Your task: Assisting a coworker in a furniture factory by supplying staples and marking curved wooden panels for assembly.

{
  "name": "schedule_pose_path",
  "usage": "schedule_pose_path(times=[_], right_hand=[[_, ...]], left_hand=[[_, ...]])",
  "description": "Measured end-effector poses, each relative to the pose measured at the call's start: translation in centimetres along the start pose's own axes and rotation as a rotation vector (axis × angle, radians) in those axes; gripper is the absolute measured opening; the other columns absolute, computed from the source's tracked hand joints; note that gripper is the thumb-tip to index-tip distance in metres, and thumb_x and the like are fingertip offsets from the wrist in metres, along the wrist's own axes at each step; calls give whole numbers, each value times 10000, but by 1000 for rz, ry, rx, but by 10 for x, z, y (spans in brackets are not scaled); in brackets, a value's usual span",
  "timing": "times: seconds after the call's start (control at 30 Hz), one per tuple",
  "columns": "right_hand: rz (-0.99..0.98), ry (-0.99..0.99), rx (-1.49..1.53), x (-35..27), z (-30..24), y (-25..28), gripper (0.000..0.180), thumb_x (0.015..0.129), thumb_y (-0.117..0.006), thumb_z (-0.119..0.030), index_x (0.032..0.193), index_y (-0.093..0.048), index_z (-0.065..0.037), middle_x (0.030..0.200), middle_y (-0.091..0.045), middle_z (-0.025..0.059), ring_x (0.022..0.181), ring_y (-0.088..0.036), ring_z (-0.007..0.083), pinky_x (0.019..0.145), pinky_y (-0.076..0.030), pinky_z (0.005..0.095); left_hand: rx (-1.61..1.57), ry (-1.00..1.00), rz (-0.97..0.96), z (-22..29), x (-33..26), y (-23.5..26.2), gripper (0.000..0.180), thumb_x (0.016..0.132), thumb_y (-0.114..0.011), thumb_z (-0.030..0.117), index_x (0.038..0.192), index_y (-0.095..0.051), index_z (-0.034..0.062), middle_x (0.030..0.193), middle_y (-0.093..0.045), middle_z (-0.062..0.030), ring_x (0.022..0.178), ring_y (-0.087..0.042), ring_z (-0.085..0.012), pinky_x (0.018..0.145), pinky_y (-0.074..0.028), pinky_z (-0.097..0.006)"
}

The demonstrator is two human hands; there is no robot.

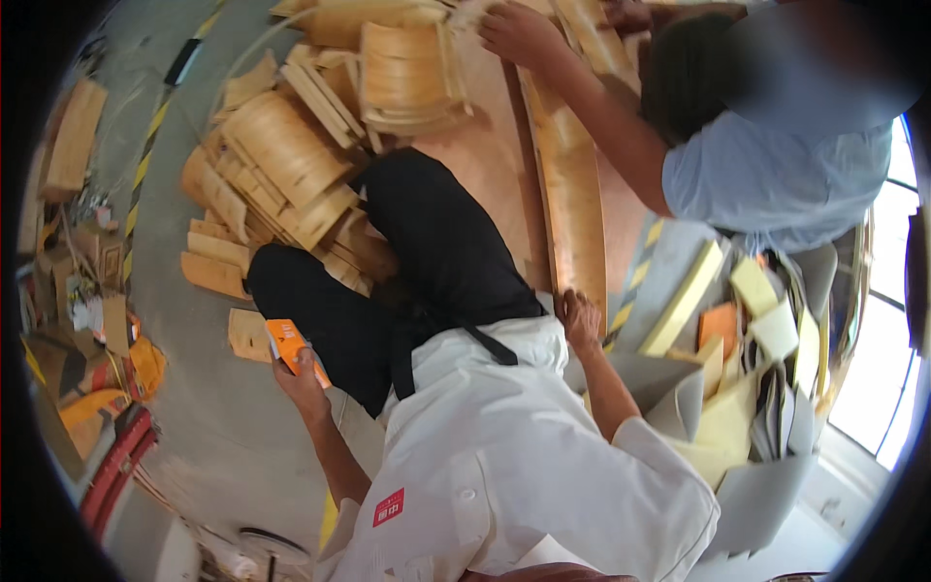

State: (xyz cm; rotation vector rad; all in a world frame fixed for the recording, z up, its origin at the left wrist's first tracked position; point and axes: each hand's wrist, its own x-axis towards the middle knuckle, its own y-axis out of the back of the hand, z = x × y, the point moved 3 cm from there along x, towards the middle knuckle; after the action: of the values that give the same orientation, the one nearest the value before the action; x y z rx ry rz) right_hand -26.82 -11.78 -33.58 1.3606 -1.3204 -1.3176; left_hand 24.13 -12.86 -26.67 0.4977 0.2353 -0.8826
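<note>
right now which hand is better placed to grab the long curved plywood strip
The right hand: it already rests against the lower end of the long curved plywood strip. The left hand is busy holding an orange card, away from it.

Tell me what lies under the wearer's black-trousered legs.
Curved plywood pieces are piled on the grey floor, some running beneath the legs. How far they reach under there is hidden.

Bare floor lies open at left; stacked bent-wood shells and foam offcuts crowd ahead and right.
</note>
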Motion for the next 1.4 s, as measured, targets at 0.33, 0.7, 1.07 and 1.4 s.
schedule_pose_path(times=[0.33, 0.7, 1.07, 1.4], right_hand=[[-113, 79, 32, 24, 4, 3, 290, 865, -627, -288, 676, -543, -85, 623, -626, 195, 535, -618, 396, 466, -465, 505], [-146, -106, 350, 56, -36, 32, 282, 915, -602, -219, 722, -584, -14, 624, -627, 180, 545, -625, 323, 518, -475, 391], [-79, 189, 311, 111, -205, 98, 895, 758, -763, -413, 1422, -348, 19, 1376, -433, 283, 1266, -432, 440, 1056, -358, 515], [60, 279, 304, 133, -219, 83, 1019, 692, -787, -511, 1397, -337, 71, 1365, -431, 302, 1240, -446, 467, 1035, -369, 536]], left_hand=[[-48, 6, -11, 6, 0, -8, 607, 844, -696, 185, 1333, -436, -64, 1105, -544, -109, 947, -544, -170, 849, -463, -301], [-66, 13, -29, 12, -4, -14, 771, 823, -749, 317, 1366, -380, -88, 1155, -525, -147, 1017, -543, -188, 899, -464, -316], [-33, 24, -31, 19, -2, -15, 777, 843, -729, 257, 1407, -339, -107, 1207, -518, -162, 1036, -540, -205, 918, -447, -313], [-120, 21, -54, -1, 2, -9, 696, 841, -731, 180, 1383, -383, -82, 1159, -534, -118, 999, -545, -172, 897, -454, -296]])
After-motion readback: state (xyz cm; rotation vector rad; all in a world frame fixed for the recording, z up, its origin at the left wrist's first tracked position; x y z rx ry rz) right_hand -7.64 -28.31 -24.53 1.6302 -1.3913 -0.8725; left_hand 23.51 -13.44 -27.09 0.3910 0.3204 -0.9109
